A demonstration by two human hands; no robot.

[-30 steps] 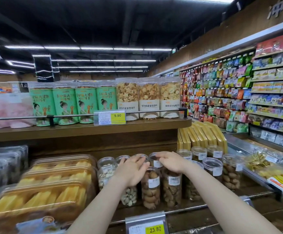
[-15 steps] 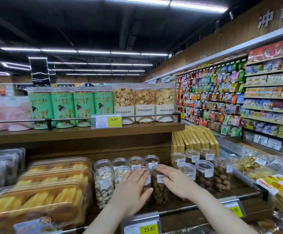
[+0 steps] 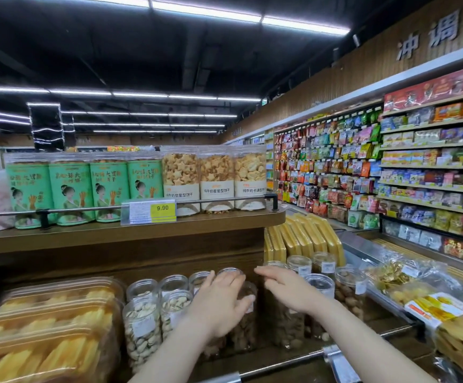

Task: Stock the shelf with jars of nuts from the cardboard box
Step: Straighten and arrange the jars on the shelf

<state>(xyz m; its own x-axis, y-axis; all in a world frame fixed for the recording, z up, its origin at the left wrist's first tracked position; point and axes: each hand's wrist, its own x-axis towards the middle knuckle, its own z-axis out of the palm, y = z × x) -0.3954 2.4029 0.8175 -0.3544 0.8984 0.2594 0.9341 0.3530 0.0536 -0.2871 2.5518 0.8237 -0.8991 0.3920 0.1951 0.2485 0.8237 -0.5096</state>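
Two bare hands reach over the lower shelf (image 3: 302, 357) among clear jars of nuts. The left hand (image 3: 219, 302) lies flat against a jar of brown nuts (image 3: 242, 327), fingers spread over its lid and side, thumb toward the front; whether its grip truly clamps the jar I cannot tell, the hand being blurred. The right hand (image 3: 288, 288) hovers with fingers stretched and apart above a second brown-nut jar (image 3: 285, 327), just beside the first. Pistachio jars (image 3: 142, 324) stand to the left, near trays of yellow snacks (image 3: 48, 335). More jars (image 3: 349, 288) stand to the right. On the upper shelf (image 3: 131, 230) sit green canisters (image 3: 70, 189) and biscuit tubs (image 3: 216, 178) behind a 9.90 tag (image 3: 148, 210).
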